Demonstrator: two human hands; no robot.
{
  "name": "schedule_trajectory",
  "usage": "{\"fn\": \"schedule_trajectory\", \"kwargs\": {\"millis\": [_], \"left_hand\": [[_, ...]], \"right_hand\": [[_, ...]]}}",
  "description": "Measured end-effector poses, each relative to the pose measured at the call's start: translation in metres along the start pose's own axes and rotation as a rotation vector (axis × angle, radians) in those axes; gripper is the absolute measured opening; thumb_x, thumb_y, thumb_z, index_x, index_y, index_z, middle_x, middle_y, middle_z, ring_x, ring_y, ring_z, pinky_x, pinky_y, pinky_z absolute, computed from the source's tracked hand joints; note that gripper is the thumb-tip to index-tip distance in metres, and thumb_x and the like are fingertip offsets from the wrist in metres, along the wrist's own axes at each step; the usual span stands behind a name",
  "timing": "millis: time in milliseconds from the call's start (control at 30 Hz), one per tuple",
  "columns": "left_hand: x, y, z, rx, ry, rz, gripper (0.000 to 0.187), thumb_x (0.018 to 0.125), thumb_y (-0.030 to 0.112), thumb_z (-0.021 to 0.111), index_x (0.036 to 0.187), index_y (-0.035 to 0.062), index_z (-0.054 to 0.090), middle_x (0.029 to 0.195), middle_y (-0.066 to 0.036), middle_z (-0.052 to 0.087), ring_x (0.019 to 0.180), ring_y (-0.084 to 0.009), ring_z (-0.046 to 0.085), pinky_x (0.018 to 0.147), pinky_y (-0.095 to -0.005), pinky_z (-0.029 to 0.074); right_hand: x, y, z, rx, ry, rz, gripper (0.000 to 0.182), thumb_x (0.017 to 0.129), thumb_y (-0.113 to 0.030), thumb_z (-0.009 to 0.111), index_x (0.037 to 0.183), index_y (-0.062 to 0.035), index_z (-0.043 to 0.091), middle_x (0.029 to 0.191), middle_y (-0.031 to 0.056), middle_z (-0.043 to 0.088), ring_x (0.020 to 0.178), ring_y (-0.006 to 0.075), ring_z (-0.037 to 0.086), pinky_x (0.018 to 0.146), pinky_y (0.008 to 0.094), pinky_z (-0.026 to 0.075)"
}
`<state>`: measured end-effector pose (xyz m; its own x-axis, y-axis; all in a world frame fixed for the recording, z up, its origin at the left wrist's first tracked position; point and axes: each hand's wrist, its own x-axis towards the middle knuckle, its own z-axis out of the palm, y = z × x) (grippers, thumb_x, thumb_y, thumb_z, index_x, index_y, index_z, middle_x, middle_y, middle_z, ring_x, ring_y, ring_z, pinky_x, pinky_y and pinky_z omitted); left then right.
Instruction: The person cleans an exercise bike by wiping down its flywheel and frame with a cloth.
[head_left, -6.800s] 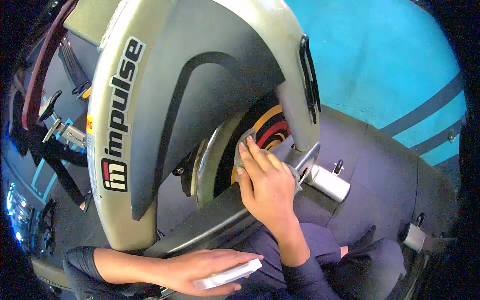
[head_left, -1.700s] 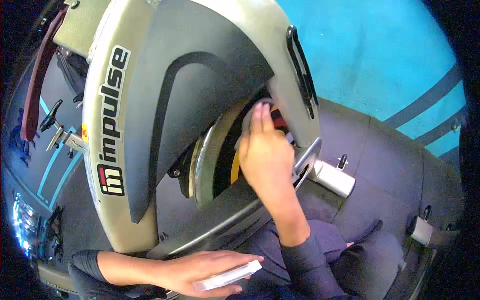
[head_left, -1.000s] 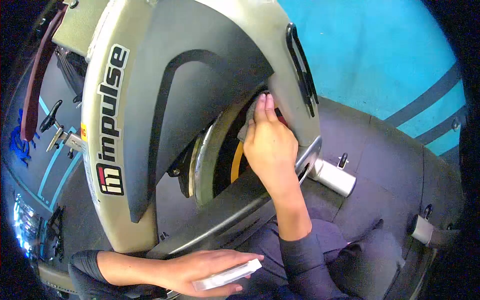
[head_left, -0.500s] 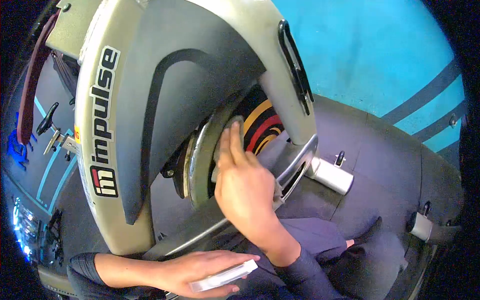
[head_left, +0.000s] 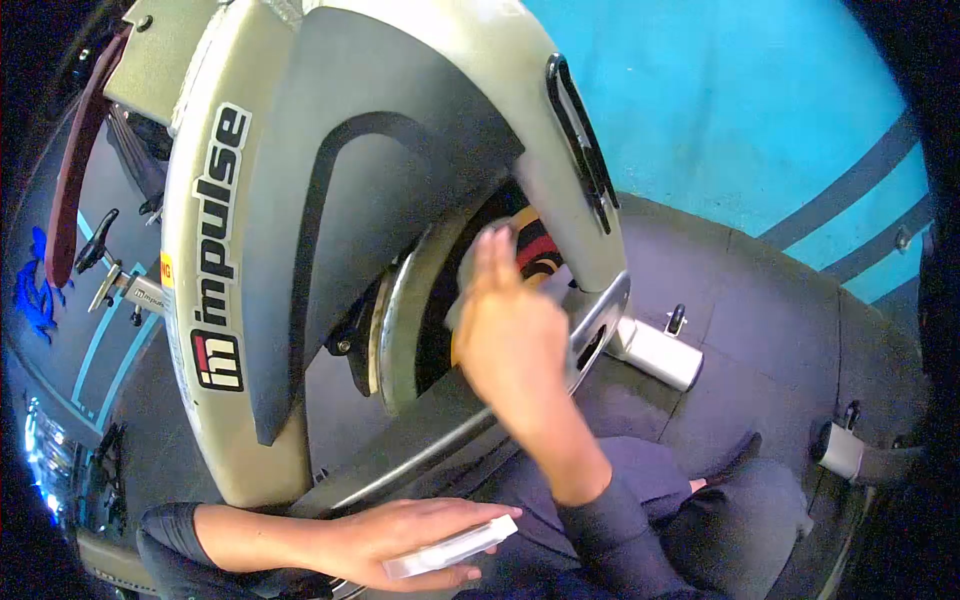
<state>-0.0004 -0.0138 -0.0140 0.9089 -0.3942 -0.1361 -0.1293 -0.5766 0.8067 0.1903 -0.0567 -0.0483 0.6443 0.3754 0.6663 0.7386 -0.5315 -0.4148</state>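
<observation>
My right hand (head_left: 515,335), smeared a little by motion, presses a grey cloth (head_left: 466,272) against the side of the flywheel (head_left: 402,350) of an exercise bike (head_left: 385,190). Edges of the cloth show beside the fingers. The wheel has a shiny metal rim and a dark face with orange and red rings. Lower in the view, my left hand (head_left: 405,525) is closed around a small clear bottle (head_left: 455,552) with a white cap end, held tilted near the lower frame bar (head_left: 410,455).
A silver stabilizer foot (head_left: 660,355) rests on dark floor tiles (head_left: 760,300) at the right. Blue flooring (head_left: 720,110) with dark stripes lies beyond. Another bike (head_left: 125,280) stands at the far left. My bent legs (head_left: 740,520) are at the lower right.
My right hand has moved right with the cloth, across the wheel's face and away from its rim. My left hand stays in place with the bottle. The view has shifted slightly.
</observation>
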Motion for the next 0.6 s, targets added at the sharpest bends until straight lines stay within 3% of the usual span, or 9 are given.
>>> {"fn": "schedule_trajectory", "kwargs": {"millis": [100,333,433,533,600], "left_hand": [[0.000,0.000,0.000,-0.011,0.004,-0.006,0.072,0.084,0.009,0.069,0.146,0.0071,0.033,0.118,-0.007,0.060,0.111,-0.0230,0.058,0.096,-0.0333,0.046],[0.000,0.002,-0.003,0.011,0.013,-0.013,0.071,0.084,0.009,0.069,0.145,0.0060,0.033,0.118,-0.007,0.060,0.109,-0.0230,0.059,0.094,-0.0338,0.047],[0.000,0.000,-0.002,0.009,0.025,0.019,0.069,0.085,0.009,0.069,0.145,0.0061,0.034,0.117,-0.007,0.060,0.109,-0.0230,0.059,0.093,-0.0335,0.048],[0.001,-0.001,0.000,0.000,0.032,0.028,0.069,0.085,0.010,0.068,0.145,0.0071,0.034,0.117,-0.007,0.060,0.108,-0.0230,0.059,0.093,-0.0335,0.048],[0.002,-0.001,0.000,0.012,0.025,0.020,0.069,0.085,0.010,0.068,0.145,0.0077,0.034,0.117,-0.007,0.060,0.108,-0.0230,0.059,0.093,-0.0335,0.048]], "right_hand": [[-0.027,-0.022,-0.008,0.045,-0.005,-0.122,0.052,0.080,-0.012,0.054,0.128,0.0093,0.050,0.129,0.0266,0.054,0.075,0.0272,0.068,0.063,0.0354,0.056],[-0.013,-0.017,-0.003,0.111,0.016,-0.056,0.052,0.078,-0.012,0.056,0.125,0.0103,0.052,0.128,0.0292,0.053,0.075,0.0289,0.067,0.066,0.0374,0.056],[0.006,-0.002,0.002,0.047,0.011,0.026,0.051,0.083,-0.015,0.053,0.130,0.0053,0.050,0.128,0.0231,0.056,0.075,0.0307,0.068,0.069,0.0395,0.056],[0.028,0.027,0.013,0.028,-0.029,0.074,0.045,0.089,-0.018,0.049,0.129,0.0015,0.051,0.129,0.0188,0.056,0.089,0.0325,0.068,0.079,0.0414,0.055],[0.029,0.037,0.023,0.031,0.061,0.049,0.044,0.090,-0.018,0.048,0.128,0.0019,0.052,0.128,0.0187,0.057,0.091,0.0317,0.067,0.081,0.0400,0.055]]}}
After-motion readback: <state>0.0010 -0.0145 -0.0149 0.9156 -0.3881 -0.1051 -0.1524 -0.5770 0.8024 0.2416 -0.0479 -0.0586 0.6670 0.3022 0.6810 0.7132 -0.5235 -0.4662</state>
